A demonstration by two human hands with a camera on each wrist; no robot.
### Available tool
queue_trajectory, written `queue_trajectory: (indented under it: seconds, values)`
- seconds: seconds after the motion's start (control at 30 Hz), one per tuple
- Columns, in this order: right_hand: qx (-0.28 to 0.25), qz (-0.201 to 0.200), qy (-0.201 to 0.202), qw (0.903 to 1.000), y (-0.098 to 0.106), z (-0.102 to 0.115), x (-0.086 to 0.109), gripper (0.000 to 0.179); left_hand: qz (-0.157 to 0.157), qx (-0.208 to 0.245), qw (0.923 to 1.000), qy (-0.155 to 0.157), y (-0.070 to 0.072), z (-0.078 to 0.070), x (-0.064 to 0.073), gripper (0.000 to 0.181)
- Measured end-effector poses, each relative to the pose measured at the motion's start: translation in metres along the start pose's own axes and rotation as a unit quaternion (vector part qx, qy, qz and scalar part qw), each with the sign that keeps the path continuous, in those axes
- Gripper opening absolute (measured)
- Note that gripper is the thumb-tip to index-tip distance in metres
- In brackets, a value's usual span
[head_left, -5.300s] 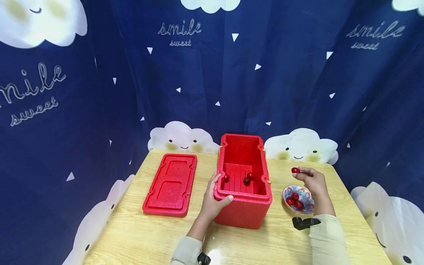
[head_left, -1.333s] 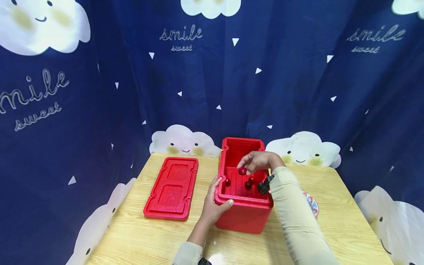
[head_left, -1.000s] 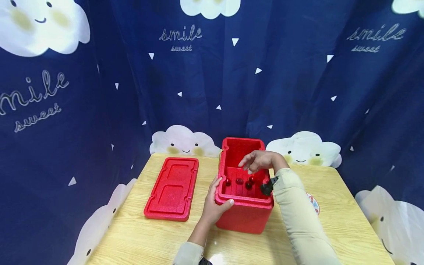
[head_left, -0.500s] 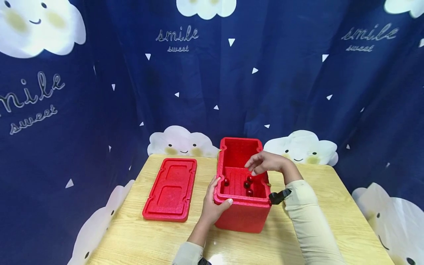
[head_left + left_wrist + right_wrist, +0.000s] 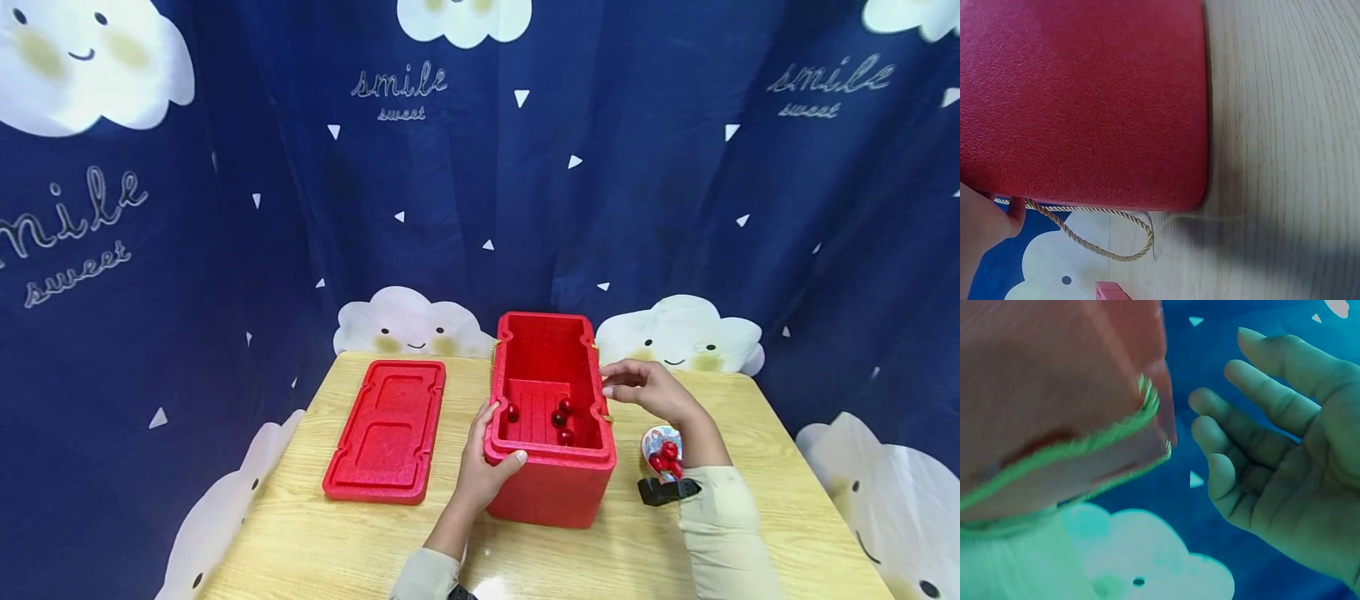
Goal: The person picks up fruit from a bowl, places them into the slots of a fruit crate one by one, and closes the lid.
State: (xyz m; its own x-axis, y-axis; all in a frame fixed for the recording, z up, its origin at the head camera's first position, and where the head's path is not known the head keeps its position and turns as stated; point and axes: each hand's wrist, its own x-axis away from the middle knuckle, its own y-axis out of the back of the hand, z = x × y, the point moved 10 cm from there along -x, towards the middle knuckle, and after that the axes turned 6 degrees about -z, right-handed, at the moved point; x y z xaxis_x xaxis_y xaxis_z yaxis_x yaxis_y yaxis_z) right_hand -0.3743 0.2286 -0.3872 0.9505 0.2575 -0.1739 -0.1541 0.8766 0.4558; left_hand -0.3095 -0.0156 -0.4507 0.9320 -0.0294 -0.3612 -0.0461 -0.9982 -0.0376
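My left hand (image 5: 480, 467) grips the near left corner of an open red foam box (image 5: 547, 492), thumb over the near rim and fingers along the left side. Inside, several dark red cherries lie on the floor: one cherry (image 5: 513, 412) by the left wall, another cherry (image 5: 566, 437) and more at the right. Just right of the box, my right hand (image 5: 656, 392) hangs in the air with loosely bent fingers and holds nothing; the right wrist view shows the empty palm (image 5: 1310, 469). Beyond the wrist, a small patterned bowl (image 5: 656, 435) holds cherries (image 5: 667, 457), partly hidden by the forearm.
A red lid (image 5: 386, 433) with two recessed panels lies flat on the wooden table (image 5: 285, 533), left of the box. Gold cord (image 5: 1110, 253) loops from the box's side. A dark blue curtain (image 5: 480, 167) with clouds hangs behind the table.
My right hand lifted a cherry from above the bowl, let it go inside the box, and withdrew rightward past the box's rim. The cherry rolled to the near right. My left hand stayed put.
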Motion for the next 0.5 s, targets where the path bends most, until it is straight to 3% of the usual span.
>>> queue_trajectory:
  seconds: [0.2, 0.5]
  values:
    - [0.013, -0.065, -0.018, 0.9977, 0.019, -0.027, 0.022, 0.036, 0.007, 0.003, 1.0000, 0.003, -0.001, 0.001, 0.001, 0.075]
    - [0.020, -0.128, -0.058, 0.9899, 0.035, -0.068, 0.050, 0.040, -0.003, 0.013, 0.9999, 0.000, -0.001, -0.002, 0.000, 0.075]
